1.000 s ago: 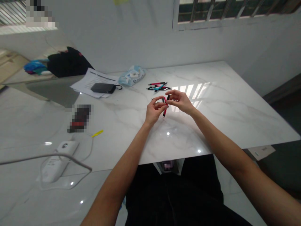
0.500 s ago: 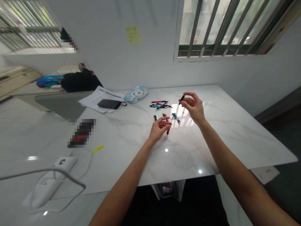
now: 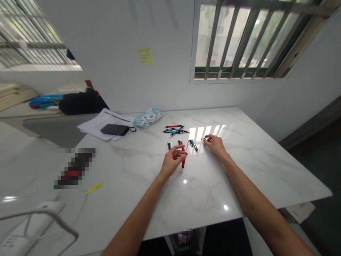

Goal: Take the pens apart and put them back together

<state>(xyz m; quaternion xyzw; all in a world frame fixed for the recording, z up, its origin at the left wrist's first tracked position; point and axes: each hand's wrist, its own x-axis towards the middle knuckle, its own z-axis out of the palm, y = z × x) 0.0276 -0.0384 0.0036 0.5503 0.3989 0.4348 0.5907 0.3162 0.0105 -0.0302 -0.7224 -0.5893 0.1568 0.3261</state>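
My left hand (image 3: 172, 160) has its fingertips around a red pen (image 3: 183, 157), which points toward me across the white marble table (image 3: 239, 170). My right hand (image 3: 215, 145) rests low over the table, with a small dark pen part (image 3: 204, 139) at its fingertips. I cannot tell whether it is pinched. Between my hands lie a teal pen (image 3: 194, 145) and a short black pen (image 3: 169, 145). Farther back is a loose pile of black, red and teal pens (image 3: 175, 131).
Papers (image 3: 99, 125) lie at the back left under a black pouch (image 3: 114, 129), next to a clear plastic bag (image 3: 147, 118). A yellow strip (image 3: 93, 188) and a blurred object (image 3: 74, 169) lie left. A white device (image 3: 23, 229) with a cable sits front left.
My right hand has dropped from the air to just above the table. My left hand and the red pen have stayed close together. The whole view has tilted upward, showing more of the window.
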